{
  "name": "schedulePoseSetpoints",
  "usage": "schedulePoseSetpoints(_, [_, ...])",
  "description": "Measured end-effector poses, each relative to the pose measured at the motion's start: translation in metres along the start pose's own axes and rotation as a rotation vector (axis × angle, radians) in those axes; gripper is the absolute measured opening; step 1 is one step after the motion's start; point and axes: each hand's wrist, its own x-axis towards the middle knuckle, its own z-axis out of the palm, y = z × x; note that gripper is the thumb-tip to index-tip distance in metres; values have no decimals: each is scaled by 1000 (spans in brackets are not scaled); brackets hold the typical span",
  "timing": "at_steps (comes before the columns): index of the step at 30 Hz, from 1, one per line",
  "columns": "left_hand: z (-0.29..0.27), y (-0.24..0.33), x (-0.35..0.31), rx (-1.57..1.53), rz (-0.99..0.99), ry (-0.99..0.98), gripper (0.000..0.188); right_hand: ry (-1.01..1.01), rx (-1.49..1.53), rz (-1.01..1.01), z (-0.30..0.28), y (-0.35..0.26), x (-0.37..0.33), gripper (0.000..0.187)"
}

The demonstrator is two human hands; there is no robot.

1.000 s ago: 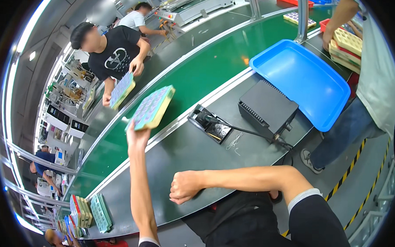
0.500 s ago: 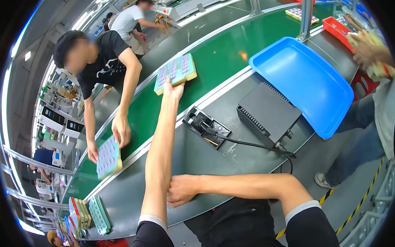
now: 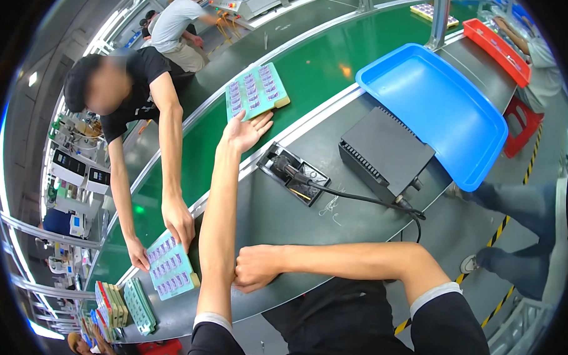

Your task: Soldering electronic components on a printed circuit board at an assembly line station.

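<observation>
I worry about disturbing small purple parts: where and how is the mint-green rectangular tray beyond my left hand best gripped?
Probably pinch the tray by its near edge, from the side facing the left hand: that side looks thick and bare, while purple parts line the top.

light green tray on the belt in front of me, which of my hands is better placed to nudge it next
Probably the left hand: it is open, right at the near edge of the tray. The right hand is curled shut beside the left forearm, much farther away.
</observation>
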Motion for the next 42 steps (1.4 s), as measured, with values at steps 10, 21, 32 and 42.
schedulePoseSetpoints(10, [8, 0, 10, -137, -18, 190, 55, -13, 14, 52, 5, 2, 2, 40])
schedulePoseSetpoints(21, [39, 6, 8, 295, 136, 154, 49, -76, 2, 36, -1, 3, -3, 37])
schedulePoseSetpoints(32, [71, 18, -3, 581, 601, 108, 30, -48, 8, 37, 1, 6, 1, 34])
schedulePoseSetpoints(42, [-68, 141, -119, 990, 1353, 363, 37, 9, -55, -2, 10, 4, -2, 37])
